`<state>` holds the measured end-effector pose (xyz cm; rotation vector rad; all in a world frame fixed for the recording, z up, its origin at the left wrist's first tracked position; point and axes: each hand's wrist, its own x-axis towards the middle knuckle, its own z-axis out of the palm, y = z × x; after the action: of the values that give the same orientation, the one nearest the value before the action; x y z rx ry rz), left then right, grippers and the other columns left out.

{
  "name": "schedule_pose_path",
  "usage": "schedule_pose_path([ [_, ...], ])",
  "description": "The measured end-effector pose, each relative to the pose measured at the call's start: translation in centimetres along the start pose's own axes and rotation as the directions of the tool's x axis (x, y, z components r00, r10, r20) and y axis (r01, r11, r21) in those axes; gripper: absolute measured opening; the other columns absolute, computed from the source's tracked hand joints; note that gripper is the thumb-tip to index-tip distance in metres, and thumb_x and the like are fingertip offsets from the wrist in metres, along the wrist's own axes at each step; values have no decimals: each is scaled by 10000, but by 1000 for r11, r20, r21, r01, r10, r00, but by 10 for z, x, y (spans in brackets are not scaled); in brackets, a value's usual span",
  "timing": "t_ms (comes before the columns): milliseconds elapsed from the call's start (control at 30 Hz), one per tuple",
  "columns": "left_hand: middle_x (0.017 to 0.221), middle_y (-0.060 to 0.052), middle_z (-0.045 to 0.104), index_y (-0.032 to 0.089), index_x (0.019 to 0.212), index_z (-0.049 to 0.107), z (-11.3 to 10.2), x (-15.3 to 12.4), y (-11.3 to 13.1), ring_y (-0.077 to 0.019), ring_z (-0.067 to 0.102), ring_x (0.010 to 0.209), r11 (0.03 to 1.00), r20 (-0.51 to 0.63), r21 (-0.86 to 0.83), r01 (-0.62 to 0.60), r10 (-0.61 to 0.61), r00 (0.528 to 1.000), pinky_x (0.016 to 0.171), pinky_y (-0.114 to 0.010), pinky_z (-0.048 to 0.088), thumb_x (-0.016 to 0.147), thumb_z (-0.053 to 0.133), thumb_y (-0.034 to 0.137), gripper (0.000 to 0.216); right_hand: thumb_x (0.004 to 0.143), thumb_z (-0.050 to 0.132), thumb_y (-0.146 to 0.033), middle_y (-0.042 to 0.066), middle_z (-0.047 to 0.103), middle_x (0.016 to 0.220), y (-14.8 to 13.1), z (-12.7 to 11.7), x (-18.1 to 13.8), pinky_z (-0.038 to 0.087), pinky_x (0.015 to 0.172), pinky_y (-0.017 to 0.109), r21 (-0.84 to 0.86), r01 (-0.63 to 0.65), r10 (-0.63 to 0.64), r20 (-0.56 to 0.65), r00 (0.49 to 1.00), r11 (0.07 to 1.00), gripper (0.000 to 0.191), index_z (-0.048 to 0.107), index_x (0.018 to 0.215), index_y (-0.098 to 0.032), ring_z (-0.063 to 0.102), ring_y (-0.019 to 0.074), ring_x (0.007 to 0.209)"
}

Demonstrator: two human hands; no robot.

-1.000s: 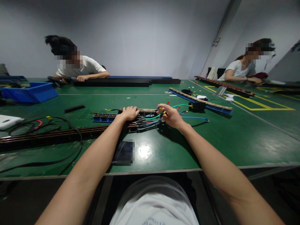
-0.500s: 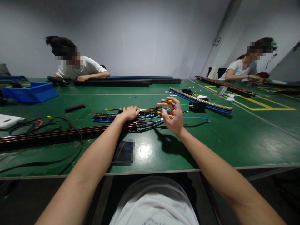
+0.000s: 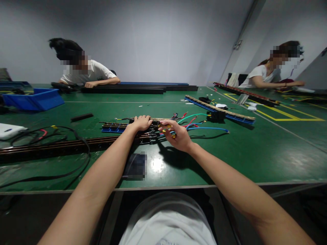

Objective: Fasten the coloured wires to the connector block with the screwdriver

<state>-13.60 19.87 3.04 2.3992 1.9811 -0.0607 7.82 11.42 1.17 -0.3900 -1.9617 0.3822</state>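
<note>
1. Landmark = long dark bar (image 3: 76,144) w/ coppery strips, on green tabletop (image 3: 255,149). Long axis runs approx. L–R, R end just below L hand.
2. L hand (image 3: 141,123): palm down on the parts just beyond bar's R end. Fingers side by side, slightly fanned; can't tell if they pinch anything underneath.
3. R hand (image 3: 177,136): just past bar's R end, fingers curled round yellow-handled tool (image 3: 167,126), thumb on near side. Tool head too small/dark to read; can't tell what, if anything, it bites.
4. Key relation: tool lies off bar's R end, handles to R, head to L, approx. in line w/ bar's axis. Cable roots sit L of R fingertips, between both hands; R hand has the tool on them, L hand is right beside.
5. Wires (image 3: 212,128), incl. blue, green & red, fan out R of bar's end, past R hand.
6. Blue-based strip (image 3: 114,127): just beyond bar, approx. parallel, partly under L hand.
7. Black block (image 3: 216,116): well R of bar, green wire running to it.
</note>
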Motion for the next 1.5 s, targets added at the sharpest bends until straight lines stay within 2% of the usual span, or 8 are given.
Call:
schedule_pose_path([
  [200, 1452, -178, 539, 188, 1346, 534, 0, 1, 0, -336, 495, 1335, 1000, 0, -10, 1, -1, 1000, 1098, -575, 331, 1039, 221, 452, 512, 854, 481, -23, 102, 691, 1190, 0, -3, 3, 619, 759, 277, -74, 119, -111, 107, 988, 990, 470, 512, 1267, -246, 718, 189, 1073],
  [567, 1447, -182, 543, 185, 1359, 523, 0, 0, 0, -336, 496, 1326, 1000, -6, -9, -2, 2, 1000, 1090, -574, 339, 1035, 212, 457, 526, 893, 515, -102, 106, 696, 1182, -8, -4, 1, 608, 660, 241, -122, 11, -14, -24, 1000, 992, 424, 473, 1287, -254, 752, 197, 1011],
  [833, 1463, -156, 536, 226, 1351, 528, 2, 3, -2, -319, 480, 1349, 1000, -1, -13, 11, -11, 1000, 1107, -567, 322, 1040, 220, 468, 500, 740, 465, 29, 81, 720, 1141, -7, -1, 5, 618, 926, 365, -153, 157, -134, 152, 979, 976, 552, 584, 1200, -253, 654, 216, 1219],
  [1000, 1464, -164, 532, 209, 1365, 516, 1, 3, -1, -322, 480, 1348, 1000, 10, -15, 17, -17, 1000, 1103, -574, 325, 1044, 216, 471, 512, 725, 434, 49, 76, 721, 1161, -12, 0, 8, 621, 925, 342, -108, 190, -161, 233, 959, 976, 547, 649, 1133, -245, 651, 200, 1227],
  [1167, 1456, -167, 538, 202, 1357, 523, 0, 0, 0, -325, 486, 1342, 1000, -5, -9, 2, -2, 1000, 1104, -573, 328, 1046, 219, 462, 507, 789, 490, -26, 68, 741, 1051, -14, 2, 5, 606, 659, 245, -51, -36, 37, 25, 999, 998, 458, 558, 1190, -237, 734, 194, 1022],
  [1267, 1449, -170, 543, 200, 1355, 523, 0, -1, 0, -327, 489, 1340, 1000, -2, -10, 1, -1, 1000, 1098, -569, 337, 1045, 215, 465, 511, 823, 529, -92, 59, 736, 1049, -15, 3, 5, 533, 524, 180, 51, -225, 230, -179, 957, 973, 390, 514, 1184, -238, 758, 166, 882],
  [1367, 1454, -165, 542, 208, 1352, 528, 0, -1, 0, -326, 488, 1340, 1000, -1, -16, 5, -5, 1000, 1102, -567, 330, 1043, 219, 464, 506, 861, 552, -170, 80, 710, 1130, -17, 1, 8, 514, 489, 160, 133, -249, 280, -341, 897, 959, 335, 497, 1184, -242, 755, 172, 932],
  [1500, 1455, -170, 540, 202, 1354, 529, 0, -1, 0, -329, 485, 1342, 1000, 1, -18, 0, 0, 1000, 1101, -570, 328, 1040, 214, 462, 514, 893, 558, -227, 84, 697, 1155, -17, -3, 12, 525, 498, 160, 150, -251, 290, -385, 876, 956, 318, 481, 1201, -247, 745, 174, 979],
])
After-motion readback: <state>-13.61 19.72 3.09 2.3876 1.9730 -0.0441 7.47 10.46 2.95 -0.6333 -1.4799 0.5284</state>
